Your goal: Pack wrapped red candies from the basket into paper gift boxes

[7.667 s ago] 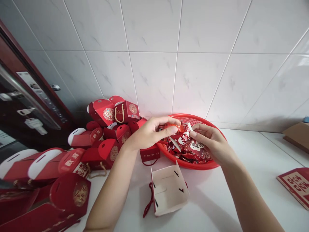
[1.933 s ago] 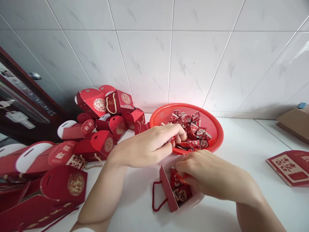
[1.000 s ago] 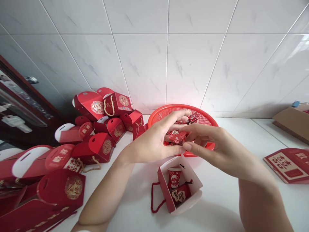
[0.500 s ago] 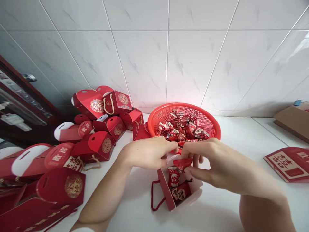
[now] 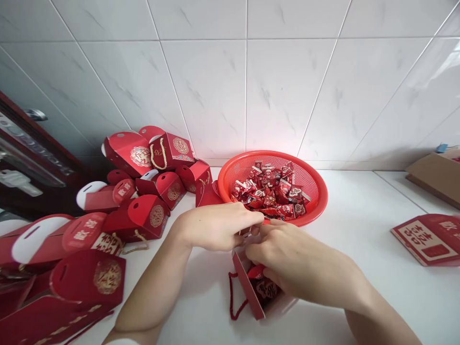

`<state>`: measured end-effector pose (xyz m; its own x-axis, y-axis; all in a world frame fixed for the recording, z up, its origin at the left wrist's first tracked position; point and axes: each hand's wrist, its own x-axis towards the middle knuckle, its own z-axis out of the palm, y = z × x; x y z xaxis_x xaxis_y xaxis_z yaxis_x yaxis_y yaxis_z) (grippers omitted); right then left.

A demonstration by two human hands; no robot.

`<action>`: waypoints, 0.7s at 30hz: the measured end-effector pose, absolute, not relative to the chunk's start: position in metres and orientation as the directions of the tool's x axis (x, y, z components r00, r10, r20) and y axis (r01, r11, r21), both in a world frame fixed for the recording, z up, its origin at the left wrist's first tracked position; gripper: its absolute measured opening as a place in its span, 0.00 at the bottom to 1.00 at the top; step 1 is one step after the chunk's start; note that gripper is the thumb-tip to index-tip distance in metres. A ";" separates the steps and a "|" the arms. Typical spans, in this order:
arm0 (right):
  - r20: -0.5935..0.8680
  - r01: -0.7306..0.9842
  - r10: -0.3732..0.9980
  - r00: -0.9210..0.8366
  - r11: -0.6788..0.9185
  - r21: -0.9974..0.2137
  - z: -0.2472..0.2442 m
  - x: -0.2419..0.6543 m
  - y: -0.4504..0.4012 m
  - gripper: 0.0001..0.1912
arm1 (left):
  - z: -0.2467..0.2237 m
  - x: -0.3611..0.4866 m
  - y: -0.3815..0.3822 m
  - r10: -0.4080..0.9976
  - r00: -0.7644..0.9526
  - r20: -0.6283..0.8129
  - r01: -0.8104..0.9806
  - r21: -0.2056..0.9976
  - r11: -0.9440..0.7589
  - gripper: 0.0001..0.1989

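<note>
A small red candy box (image 5: pixel 247 287) lies open on the white counter, with a dark red cord handle (image 5: pixel 233 306) on its left side. Red-wrapped candies (image 5: pixel 266 288) are inside it. My left hand (image 5: pixel 223 227) is at the box's far end, its fingers curled on the edge there. Over the box's opening is my right hand (image 5: pixel 298 263), back of the hand up, covering much of the inside. Its fingertips are hidden, so whether they hold a candy does not show. Right behind both hands stands a red plastic basket (image 5: pixel 318 191) of wrapped candies (image 5: pixel 269 189).
Several red gift boxes (image 5: pixel 143 218) crowd the counter on my left, some stacked against the tiled wall (image 5: pixel 208 96). A flat red box (image 5: pixel 427 242) lies at the right, with a brown cardboard box (image 5: pixel 436 175) behind it.
My right hand, which held a red-wrapped candy above the box, has moved left and turned palm down over the opening. My left hand has stayed at the far end. The view shifted slightly.
</note>
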<state>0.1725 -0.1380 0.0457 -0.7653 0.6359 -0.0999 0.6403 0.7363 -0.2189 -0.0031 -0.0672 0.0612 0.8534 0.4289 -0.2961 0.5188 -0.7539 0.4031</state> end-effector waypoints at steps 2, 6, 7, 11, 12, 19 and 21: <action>-0.137 0.602 0.586 -0.798 0.776 -0.186 0.044 0.168 -0.136 0.10 | 0.061 -0.002 -0.066 0.416 0.861 -0.291 0.504 0.391 -0.770 0.13; -0.127 0.596 0.586 -0.800 0.800 -0.067 0.036 0.156 -0.133 0.11 | 0.061 -0.002 -0.064 0.423 0.857 -0.294 0.510 0.371 -0.776 0.15; -0.126 0.608 0.600 -0.790 0.793 -0.037 0.034 0.153 -0.133 0.12 | 0.060 -0.002 -0.063 0.426 0.858 -0.289 0.510 0.375 -0.774 0.15; -0.195 0.675 0.672 -0.715 0.736 0.062 0.028 0.147 -0.133 0.13 | 0.060 -0.004 -0.062 0.426 0.860 -0.280 0.507 0.389 -0.769 0.14; -0.208 0.687 0.686 -0.697 0.722 0.082 0.027 0.147 -0.134 0.13 | 0.060 -0.004 -0.062 0.425 0.859 -0.286 0.510 0.389 -0.767 0.13; -0.152 0.737 0.729 -0.668 0.676 0.002 0.040 0.172 -0.139 0.14 | 0.058 -0.005 -0.062 0.438 0.848 -0.297 0.528 0.417 -0.739 0.10; -0.134 0.731 0.722 -0.679 0.681 -0.041 0.045 0.175 -0.139 0.14 | 0.057 -0.005 -0.062 0.441 0.847 -0.297 0.530 0.418 -0.738 0.09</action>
